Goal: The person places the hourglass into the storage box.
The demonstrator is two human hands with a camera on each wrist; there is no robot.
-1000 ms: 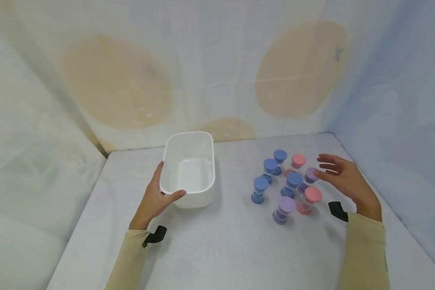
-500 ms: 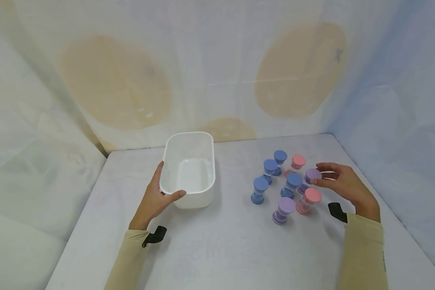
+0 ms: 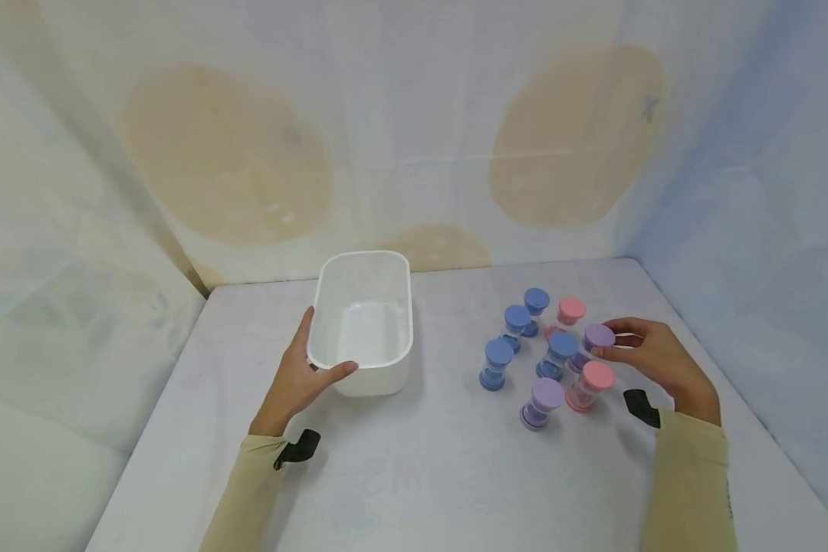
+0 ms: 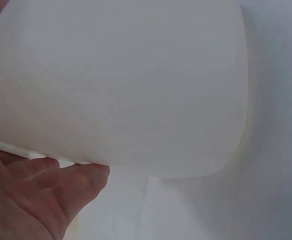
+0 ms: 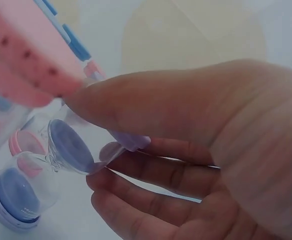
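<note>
Eight small hourglass timers stand clustered on the right of the counter point(image 3: 441, 475), four blue-capped, two pink, two purple. Our right hand point(image 3: 652, 354) closes its grip on the purple timer point(image 3: 596, 337) at the cluster's right edge, thumb and fingertips pinching the top cap; the right wrist view shows the thumb point(image 5: 136, 107) over the cap and the fingers curled beneath, so the clear body hangs free of its neighbours. It sits just behind a pink timer point(image 3: 589, 383) and beside a blue timer point(image 3: 557, 353). Our left hand point(image 3: 300, 379) holds the near left corner of the white bin point(image 3: 331, 284), thumb hooked over the rim and fingers against the outer wall, which we judge steadies it. The bin is empty, well apart from the timers.
</note>
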